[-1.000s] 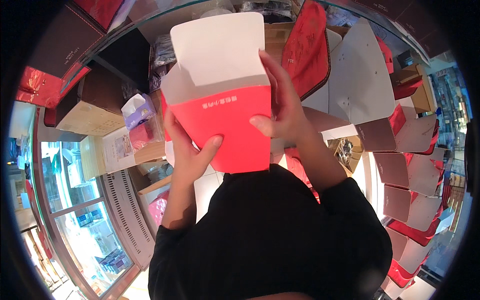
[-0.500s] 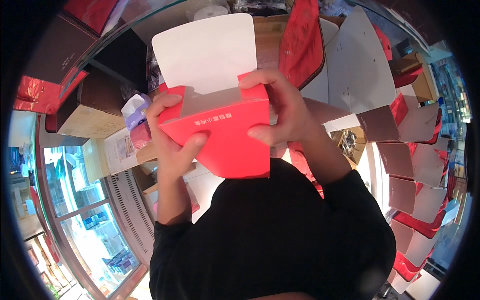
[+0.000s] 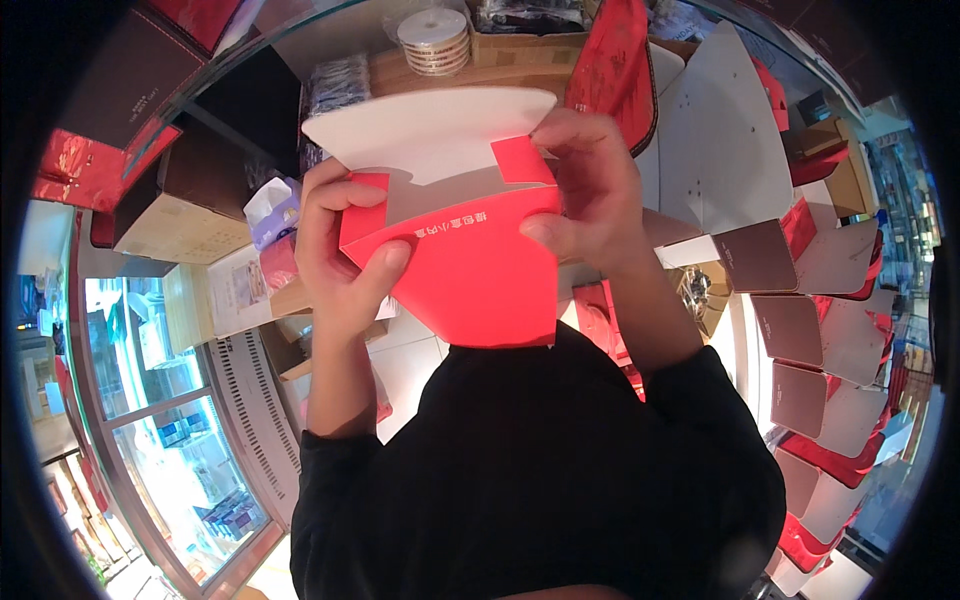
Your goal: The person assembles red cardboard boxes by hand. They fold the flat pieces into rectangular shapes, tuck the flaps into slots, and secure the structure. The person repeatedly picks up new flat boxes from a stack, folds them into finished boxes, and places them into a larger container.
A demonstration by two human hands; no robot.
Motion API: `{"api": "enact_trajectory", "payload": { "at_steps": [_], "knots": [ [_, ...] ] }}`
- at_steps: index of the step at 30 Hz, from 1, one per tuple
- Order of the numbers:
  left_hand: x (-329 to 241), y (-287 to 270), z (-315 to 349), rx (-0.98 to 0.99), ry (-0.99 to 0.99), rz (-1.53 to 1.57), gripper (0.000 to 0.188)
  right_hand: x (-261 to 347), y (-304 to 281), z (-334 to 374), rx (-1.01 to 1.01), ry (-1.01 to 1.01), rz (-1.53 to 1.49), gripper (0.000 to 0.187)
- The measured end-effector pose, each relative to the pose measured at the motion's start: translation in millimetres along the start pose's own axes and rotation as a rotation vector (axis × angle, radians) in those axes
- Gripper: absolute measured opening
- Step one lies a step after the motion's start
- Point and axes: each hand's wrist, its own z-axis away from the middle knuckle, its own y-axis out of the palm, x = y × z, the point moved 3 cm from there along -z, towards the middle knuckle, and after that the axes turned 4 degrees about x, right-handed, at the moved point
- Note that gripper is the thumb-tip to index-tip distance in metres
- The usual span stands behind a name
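A red cardboard box (image 3: 480,280) with a pale inside is held up in front of my chest. Its wide white lid flap (image 3: 430,125) stands raised at the far side, tilted, and small red side flaps fold in at both ends. My left hand (image 3: 345,245) grips the left end, thumb on the front panel and fingers over the left side flap. At the other end my right hand (image 3: 595,200) has its thumb on the front panel and its fingers up at the lid's right edge. Most of the box's inside is hidden.
A stack of white discs (image 3: 434,42) sits on the counter beyond. At left are a tissue pack (image 3: 272,212), a brown carton (image 3: 180,215) and a glass cabinet (image 3: 180,450). Several red and brown boxes with raised flaps (image 3: 795,330) line the right side.
The lid flap has tilted toward me and looks shallower. My right hand has moved up to the lid's edge. The box has shifted slightly right; my left hand still grips its end.
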Motion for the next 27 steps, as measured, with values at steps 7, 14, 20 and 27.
{"api": "enact_trajectory", "payload": {
  "at_steps": [7,14,20,27],
  "knots": [
    [-8.2,10.1,-4.8,-0.069,0.029,0.198,0.055,4.1,-2.8,-5.7,0.111,-0.035,0.111,0.051],
    [7.0,3.6,-6.9,0.069,0.135,-0.061,0.047,4.1,-8.2,-5.6,0.287,-0.051,0.192,0.036],
    [6.3,5.6,-9.0,0.122,0.078,-0.041,0.054,0.6,-1.9,-4.8,0.265,0.16,0.149,0.034],
    [11.5,13.4,-6.9,0.186,-0.128,-0.091,0.063,-4.7,-3.0,-2.3,0.241,0.11,0.289,0.034]
  ]
}}
